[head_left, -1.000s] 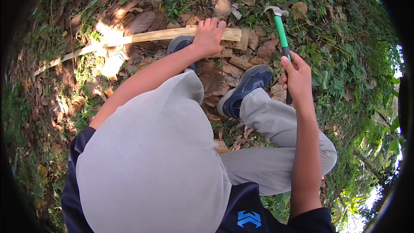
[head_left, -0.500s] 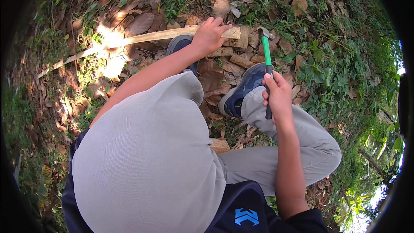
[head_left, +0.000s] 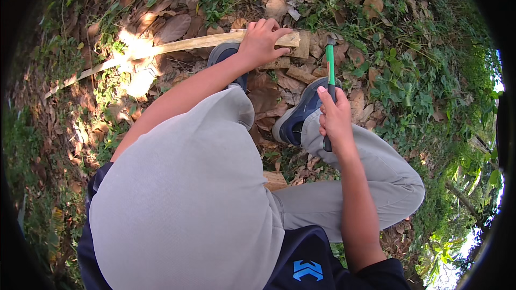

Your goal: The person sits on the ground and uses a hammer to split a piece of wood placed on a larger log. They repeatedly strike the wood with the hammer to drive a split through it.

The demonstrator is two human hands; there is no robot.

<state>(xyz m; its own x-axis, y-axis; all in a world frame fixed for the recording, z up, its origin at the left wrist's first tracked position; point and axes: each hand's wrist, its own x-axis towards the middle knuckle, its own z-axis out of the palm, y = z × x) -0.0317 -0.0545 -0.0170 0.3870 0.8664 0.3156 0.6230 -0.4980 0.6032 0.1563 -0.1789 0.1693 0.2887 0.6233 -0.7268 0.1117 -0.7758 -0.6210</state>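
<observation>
A long, pale wooden strip (head_left: 188,44) runs from the far left to the upper middle, its right end over a short wooden block (head_left: 304,44). My left hand (head_left: 262,44) grips the strip near that end, fingers over the far edge and thumb on the near side. In my right hand (head_left: 337,117) is a hammer (head_left: 330,62) with a green shaft and black grip, my fingers wrapped round the grip. Its metal head is at the far end, to the right of the block and apart from the strip.
Dry brown leaves (head_left: 176,28) and green weeds (head_left: 409,78) cover the ground. My shoes (head_left: 306,108) stand just below the strip. Short wood pieces (head_left: 301,75) lie near the block, and another wood piece (head_left: 275,181) lies by my leg.
The hammer has shifted slightly, its grip end swinging left with my right hand. My left hand's thumb has spread a little lower; the strip has hardly moved.
</observation>
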